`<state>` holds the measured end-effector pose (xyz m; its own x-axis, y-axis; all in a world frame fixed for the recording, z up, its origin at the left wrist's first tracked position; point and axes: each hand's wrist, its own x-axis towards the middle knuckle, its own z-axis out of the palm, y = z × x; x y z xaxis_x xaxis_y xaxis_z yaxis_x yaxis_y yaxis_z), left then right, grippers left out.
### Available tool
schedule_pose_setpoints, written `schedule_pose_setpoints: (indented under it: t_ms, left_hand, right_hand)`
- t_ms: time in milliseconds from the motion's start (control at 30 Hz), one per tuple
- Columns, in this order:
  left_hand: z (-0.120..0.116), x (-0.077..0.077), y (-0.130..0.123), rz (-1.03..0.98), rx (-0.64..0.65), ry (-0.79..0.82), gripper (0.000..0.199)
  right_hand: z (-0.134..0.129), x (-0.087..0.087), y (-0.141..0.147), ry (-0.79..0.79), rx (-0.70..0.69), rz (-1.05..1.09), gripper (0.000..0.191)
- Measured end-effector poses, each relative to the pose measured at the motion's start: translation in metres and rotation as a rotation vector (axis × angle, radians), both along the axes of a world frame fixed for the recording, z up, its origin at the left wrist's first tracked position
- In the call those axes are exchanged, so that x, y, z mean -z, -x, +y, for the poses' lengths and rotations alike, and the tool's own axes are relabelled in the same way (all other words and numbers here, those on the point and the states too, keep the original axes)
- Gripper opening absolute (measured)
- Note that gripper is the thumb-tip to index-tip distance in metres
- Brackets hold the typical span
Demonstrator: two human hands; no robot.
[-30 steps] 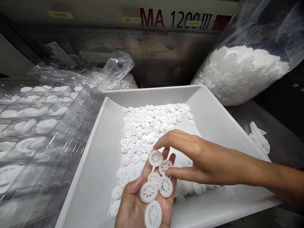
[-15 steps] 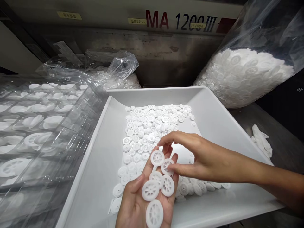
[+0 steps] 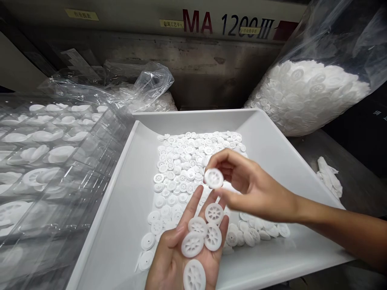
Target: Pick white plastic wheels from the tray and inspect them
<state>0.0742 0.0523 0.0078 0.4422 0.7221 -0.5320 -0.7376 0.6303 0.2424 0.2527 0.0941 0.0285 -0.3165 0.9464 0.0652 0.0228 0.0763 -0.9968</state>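
Observation:
My left hand (image 3: 175,264) lies palm up over the white bin (image 3: 287,161), with several white spoked plastic wheels (image 3: 192,244) resting on its palm and fingers. Just above those fingertips, my right hand (image 3: 256,191) pinches one white plastic wheel (image 3: 214,178) between thumb and fingers, clear of the others. Many similar loose wheels (image 3: 171,177) cover the bin's floor beneath both hands, partly hidden by them.
Left of the bin stand clear plastic trays (image 3: 75,177) holding white parts. A large clear bag (image 3: 311,94) of white wheels leans at the right rear, near a crumpled white cloth or glove (image 3: 329,177). Another clear bag (image 3: 154,86) lies behind. A machine panel (image 3: 136,24) closes off the back.
My right hand has taken a wheel from the left fingertips and raised it slightly. The other wheels stay on my left palm. The view has shifted a little.

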Motion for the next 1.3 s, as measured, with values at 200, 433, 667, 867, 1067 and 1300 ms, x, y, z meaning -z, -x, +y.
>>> schedule_pose_setpoints:
  t_ms: [200, 433, 667, 867, 1067, 1300]
  left_hand:
    - [0.002, -0.009, -0.014, 0.087, -0.140, -0.013, 0.040]
    - [-0.001, 0.008, -0.002, 0.007, -0.068, -0.069, 0.040]
    - [0.000, 0.005, -0.004, 0.059, -0.085, -0.048, 0.047]
    - [0.000, 0.007, 0.004, -0.031, 0.052, -0.084, 0.038]
    - [-0.002, 0.009, 0.006, -0.081, 0.092, -0.090, 0.039]
    - [0.000, 0.003, 0.007, 0.075, 0.004, 0.018, 0.054]
  right_hand:
    - [0.005, -0.008, -0.008, 0.119, -0.072, 0.007, 0.015]
    - [-0.006, -0.016, -0.010, -0.172, -0.279, -0.664, 0.023]
    - [-0.006, -0.015, -0.009, -0.192, -0.247, -0.588, 0.023]
    - [-0.007, -0.011, -0.005, -0.194, -0.196, -0.548, 0.024]
    - [-0.005, -0.014, -0.007, -0.183, -0.192, -0.551, 0.025]
    - [-0.011, -0.026, -0.007, -0.262, -0.324, -0.575, 0.023]
